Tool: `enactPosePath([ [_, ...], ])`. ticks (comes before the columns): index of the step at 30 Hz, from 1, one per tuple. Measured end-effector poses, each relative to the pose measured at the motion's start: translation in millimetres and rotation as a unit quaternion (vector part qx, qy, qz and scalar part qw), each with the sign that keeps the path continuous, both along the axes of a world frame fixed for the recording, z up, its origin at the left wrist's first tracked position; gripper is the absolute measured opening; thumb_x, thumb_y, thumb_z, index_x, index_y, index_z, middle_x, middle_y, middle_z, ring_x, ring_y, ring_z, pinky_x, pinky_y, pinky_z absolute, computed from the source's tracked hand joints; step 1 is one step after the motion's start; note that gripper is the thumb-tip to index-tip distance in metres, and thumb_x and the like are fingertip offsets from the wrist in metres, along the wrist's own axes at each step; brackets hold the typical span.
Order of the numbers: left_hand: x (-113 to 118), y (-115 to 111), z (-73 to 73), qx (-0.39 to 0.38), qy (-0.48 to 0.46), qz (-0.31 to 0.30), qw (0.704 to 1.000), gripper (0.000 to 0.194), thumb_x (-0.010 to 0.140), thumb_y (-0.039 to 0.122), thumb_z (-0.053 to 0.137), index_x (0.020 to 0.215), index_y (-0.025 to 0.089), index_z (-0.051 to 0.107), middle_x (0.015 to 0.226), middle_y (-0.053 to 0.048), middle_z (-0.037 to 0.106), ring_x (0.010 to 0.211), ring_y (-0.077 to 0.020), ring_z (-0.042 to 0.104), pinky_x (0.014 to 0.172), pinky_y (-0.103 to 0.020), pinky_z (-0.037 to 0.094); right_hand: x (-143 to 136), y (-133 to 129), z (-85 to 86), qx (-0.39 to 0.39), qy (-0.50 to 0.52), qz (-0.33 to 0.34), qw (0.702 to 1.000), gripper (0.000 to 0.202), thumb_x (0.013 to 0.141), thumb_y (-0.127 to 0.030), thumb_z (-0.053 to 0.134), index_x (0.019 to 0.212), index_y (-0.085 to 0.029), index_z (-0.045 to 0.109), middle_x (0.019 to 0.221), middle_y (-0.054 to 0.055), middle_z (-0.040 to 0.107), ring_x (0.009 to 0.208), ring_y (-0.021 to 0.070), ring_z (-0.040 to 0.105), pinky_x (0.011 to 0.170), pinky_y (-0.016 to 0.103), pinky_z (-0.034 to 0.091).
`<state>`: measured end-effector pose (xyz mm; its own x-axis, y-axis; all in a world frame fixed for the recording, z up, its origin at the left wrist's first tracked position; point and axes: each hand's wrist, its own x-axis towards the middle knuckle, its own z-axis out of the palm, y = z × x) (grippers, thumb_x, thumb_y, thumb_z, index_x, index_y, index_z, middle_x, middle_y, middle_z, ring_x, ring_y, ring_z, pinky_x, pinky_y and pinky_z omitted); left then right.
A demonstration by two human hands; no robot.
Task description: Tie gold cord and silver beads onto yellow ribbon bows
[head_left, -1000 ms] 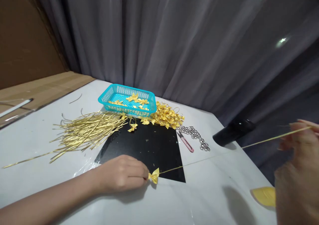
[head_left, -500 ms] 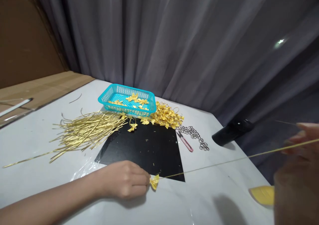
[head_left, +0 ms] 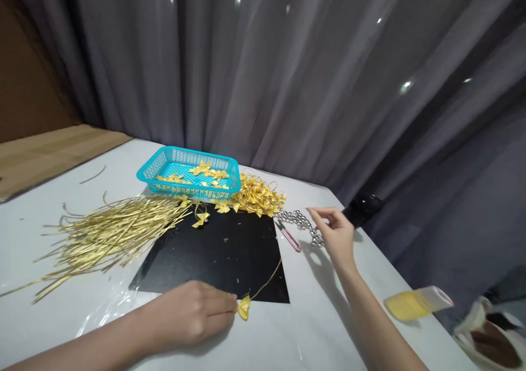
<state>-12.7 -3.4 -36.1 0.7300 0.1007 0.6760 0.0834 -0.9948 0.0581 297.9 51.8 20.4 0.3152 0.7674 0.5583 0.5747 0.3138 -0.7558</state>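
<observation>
A small yellow ribbon bow (head_left: 244, 308) is pinched in the fingertips of my left hand (head_left: 201, 312), near the front edge of a black mat (head_left: 213, 250). From the bow a thin yellow cord (head_left: 269, 281) curves loosely over the mat. My right hand (head_left: 335, 231) hangs just above a cluster of silver beads (head_left: 299, 219), thumb and forefinger closed together. Whatever those fingertips hold, if anything, is too small to make out. Beside the beads lie pink-handled thread snips (head_left: 291, 238).
Behind the mat stands a blue plastic basket (head_left: 230, 193) holding some bows. A heap of yellow bows (head_left: 258, 195) lies beside it, gold cords (head_left: 119, 228) to the left. A yellow container (head_left: 411, 304) and a black object (head_left: 364, 209) are on the right.
My right hand has moved left from the far right edge to the beads, and the taut cord has gone slack, released from it. My left hand still holds the bow. The view has shifted right.
</observation>
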Motion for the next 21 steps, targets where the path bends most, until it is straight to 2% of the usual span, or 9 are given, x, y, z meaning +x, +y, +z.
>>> enactPosePath([
  [4, -1, 0, 2.5, -0.023, 0.011, -0.025, 0.999, 0.030, 0.099, 0.011, 0.035, 0.097, 0.012, 0.064, 0.084, -0.010, 0.075, 0.079, -0.0144, 0.072, 0.081, -0.021, 0.059, 19, 17, -28.0, -0.077, -0.022, 0.009, 0.997, 0.034, 0.077, -0.049, 0.070, 0.074, -0.015, 0.068, 0.077, 0.007, 0.072, 0.073, 0.0214, 0.066, 0.057, 0.030, 0.050],
  [10, 0, -1, 12.7, -0.027, 0.004, -0.030, 0.999, 0.038, 0.102, 0.013, 0.026, 0.104, 0.010, 0.064, 0.085, -0.010, 0.076, 0.083, -0.0160, 0.073, 0.081, -0.021, 0.059, 45, 17, -50.4, -0.121, -0.068, -0.037, 0.990, 0.031, 0.086, -0.044, 0.065, 0.074, -0.016, 0.063, 0.076, 0.001, 0.067, 0.074, 0.0167, 0.063, 0.074, 0.034, 0.051],
  [14, 3, -2, 19.3, -0.033, -0.011, -0.038, 0.999, 0.042, 0.102, 0.013, 0.023, 0.104, 0.009, 0.064, 0.080, -0.009, 0.076, 0.081, -0.0158, 0.074, 0.074, -0.019, 0.059, 57, 19, -62.6, -0.153, -0.081, -0.036, 0.984, 0.030, 0.089, -0.042, 0.064, 0.076, -0.015, 0.062, 0.076, 0.001, 0.065, 0.072, 0.0156, 0.062, 0.072, 0.033, 0.052],
  [21, -2, -1, 19.1, -0.063, -0.005, -0.041, 0.997, 0.035, 0.101, 0.013, 0.030, 0.110, 0.012, 0.063, 0.083, -0.010, 0.076, 0.085, -0.0152, 0.073, 0.082, -0.018, 0.057, 64, 26, -75.0, -0.168, -0.077, -0.027, 0.982, 0.028, 0.090, -0.038, 0.064, 0.076, -0.014, 0.063, 0.071, -0.002, 0.064, 0.063, 0.0125, 0.061, 0.062, 0.028, 0.053],
])
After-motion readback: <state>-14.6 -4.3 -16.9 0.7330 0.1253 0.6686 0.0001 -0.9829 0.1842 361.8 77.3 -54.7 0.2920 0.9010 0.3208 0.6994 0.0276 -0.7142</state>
